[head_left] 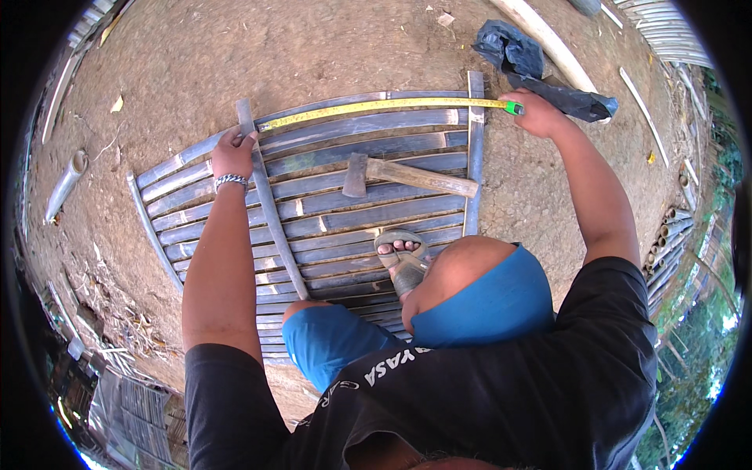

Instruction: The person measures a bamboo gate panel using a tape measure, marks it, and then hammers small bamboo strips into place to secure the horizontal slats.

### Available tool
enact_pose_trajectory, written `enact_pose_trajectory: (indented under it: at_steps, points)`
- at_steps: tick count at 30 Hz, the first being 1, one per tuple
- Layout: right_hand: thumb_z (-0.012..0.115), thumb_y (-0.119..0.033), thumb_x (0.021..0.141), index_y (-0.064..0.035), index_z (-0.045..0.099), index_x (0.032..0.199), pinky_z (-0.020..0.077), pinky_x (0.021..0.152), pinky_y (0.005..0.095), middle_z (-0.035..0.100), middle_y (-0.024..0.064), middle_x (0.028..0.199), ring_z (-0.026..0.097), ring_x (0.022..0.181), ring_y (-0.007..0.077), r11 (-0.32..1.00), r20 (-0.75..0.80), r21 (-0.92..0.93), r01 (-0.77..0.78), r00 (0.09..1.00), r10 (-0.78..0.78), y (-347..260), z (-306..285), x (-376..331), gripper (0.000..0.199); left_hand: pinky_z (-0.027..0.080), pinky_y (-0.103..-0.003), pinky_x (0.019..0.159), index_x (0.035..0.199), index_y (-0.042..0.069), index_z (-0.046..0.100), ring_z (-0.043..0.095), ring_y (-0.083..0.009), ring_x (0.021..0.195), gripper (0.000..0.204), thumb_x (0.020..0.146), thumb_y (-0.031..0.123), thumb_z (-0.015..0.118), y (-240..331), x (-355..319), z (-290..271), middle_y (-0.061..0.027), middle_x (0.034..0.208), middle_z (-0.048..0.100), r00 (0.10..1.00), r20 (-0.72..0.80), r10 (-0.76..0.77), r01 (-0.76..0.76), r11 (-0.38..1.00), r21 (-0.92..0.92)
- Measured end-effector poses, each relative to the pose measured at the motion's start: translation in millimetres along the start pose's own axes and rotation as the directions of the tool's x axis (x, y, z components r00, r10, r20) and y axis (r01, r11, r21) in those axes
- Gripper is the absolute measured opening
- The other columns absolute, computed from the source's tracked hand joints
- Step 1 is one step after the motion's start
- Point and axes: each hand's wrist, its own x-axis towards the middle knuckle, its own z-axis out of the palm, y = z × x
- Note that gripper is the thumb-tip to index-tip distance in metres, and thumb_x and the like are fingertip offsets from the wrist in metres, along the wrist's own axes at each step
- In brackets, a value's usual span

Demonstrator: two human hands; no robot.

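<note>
In the head view, a retractable tape measure (pixel 384 103) lies stretched along the far edge of a slatted bamboo panel (pixel 392 212), spanning two crosspieces. The right hand (pixel 539 116) has its grip closed round the green case (pixel 514 109); the left hand (pixel 233 157) rests by the blade's free end at the left crosspiece (pixel 272 188) (whether its grip pinches the tip, I cannot tell). It should handle light: a hard case, best held in the palm, and a thin, springy blade, liable to twist or kink and best taken near its tip. The blade's markings are too small to read; white lettering crosses the black shirt (pixel 501 392). No brand is legible on the case.
</note>
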Motion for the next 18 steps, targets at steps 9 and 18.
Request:
enact_pose_trajectory:
  at_steps: [9, 18]
  points:
    - [0.062, -0.002, 0.083, -0.0125, 0.059, 0.136, 0.0443, 0.106, 0.0400, 0.056, 0.0171, 0.133, 0.055, 0.125, 0.0364, 0.998, -0.026, -0.007, 0.063, 0.998, -0.063, 5.5, -0.6, -5.6, 0.054, 0.056, -0.038, 0.086, 0.122, 0.008, 0.071, 0.073, -0.0279, 0.096, 0.046, 0.085, 0.036, 0.076, -1.4, 0.4, 1.0, -0.0139, 0.105, 0.076, 1.000, 0.019, -0.021, 0.021, 1.000, 0.014]
    - [0.061, -0.002, 0.083, -0.0150, 0.059, 0.137, 0.0434, 0.107, 0.0383, 0.056, 0.0153, 0.132, 0.055, 0.126, 0.0350, 1.000, -0.007, 0.014, -0.001, 1.000, 0.001, -6.0, -5.5, -5.5, 0.055, 0.056, -0.036, 0.084, 0.129, 0.006, 0.066, 0.073, -0.0245, 0.095, 0.050, 0.088, 0.033, 0.076, -5.9, -6.8, 9.0, -0.0156, 0.106, 0.076, 0.998, -0.058, -0.021, 0.023, 1.000, 0.021]
